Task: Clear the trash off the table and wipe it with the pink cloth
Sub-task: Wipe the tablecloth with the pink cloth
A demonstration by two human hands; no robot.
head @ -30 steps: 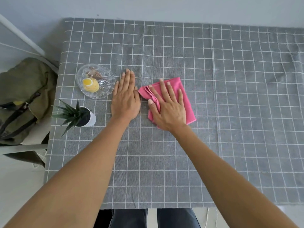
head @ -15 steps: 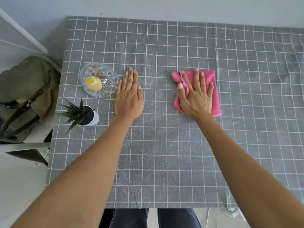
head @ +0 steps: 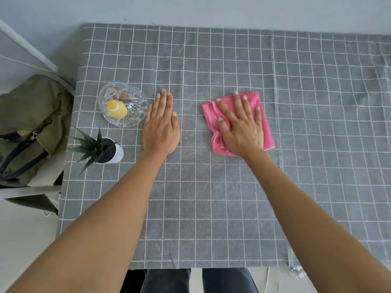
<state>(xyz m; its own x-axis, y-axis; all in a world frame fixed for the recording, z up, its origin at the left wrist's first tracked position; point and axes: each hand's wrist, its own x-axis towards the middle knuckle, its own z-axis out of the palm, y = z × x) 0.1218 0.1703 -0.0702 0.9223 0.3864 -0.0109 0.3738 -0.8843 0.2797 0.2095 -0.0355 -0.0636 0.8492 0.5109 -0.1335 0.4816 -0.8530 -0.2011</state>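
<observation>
Should the pink cloth [head: 262, 117] be swept far leftward, the glass dish [head: 122, 107] near the left hand [head: 161, 125] could be knocked, or the grey tablecloth [head: 211, 197] rucked on the worktop. The cloth, folded and rumpled at its left edge, is pressed mid-worktop under the spread right hand [head: 241, 127]; the left hand lies flat, fingers together.

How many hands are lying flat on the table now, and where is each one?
2. The left hand lies flat on the tablecloth beside the glass dish. The right hand presses flat on the pink cloth, further right.
</observation>
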